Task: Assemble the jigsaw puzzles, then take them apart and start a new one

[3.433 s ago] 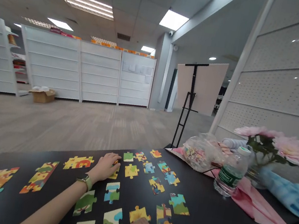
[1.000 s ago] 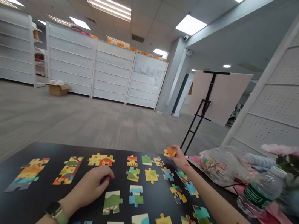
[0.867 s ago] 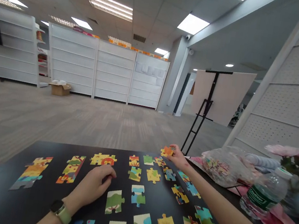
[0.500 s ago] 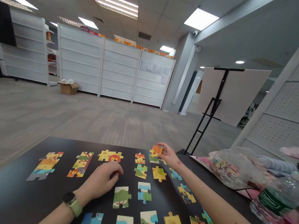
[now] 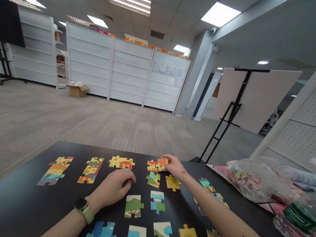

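Observation:
My right hand point(image 5: 174, 167) reaches to the far edge of the black table and pinches an orange puzzle piece point(image 5: 163, 164). That piece sits against the right side of a yellow-and-red puzzle piece point(image 5: 151, 166); whether they interlock I cannot tell. Just below are a green-and-yellow piece point(image 5: 153, 179) and a yellow piece point(image 5: 172, 183). My left hand point(image 5: 114, 187), a watch point(image 5: 84, 209) on its wrist, rests loosely curled on the table with a gap between thumb and forefinger and nothing visible in it. Beyond it lies a joined yellow section with a lion point(image 5: 122, 163).
Joined puzzle strips point(image 5: 55, 171) lie at the left, with several pieces, including a blue one point(image 5: 101, 236), along the near side. A water bottle point(image 5: 304, 214), a clear plastic bag point(image 5: 257, 177) and pink cloth crowd the right edge. An easel point(image 5: 227, 118) stands beyond the table.
My right hand has moved the orange piece left, bringing it beside the yellow-and-red piece. My left hand has stayed about the same on the table. The view has shifted slightly.

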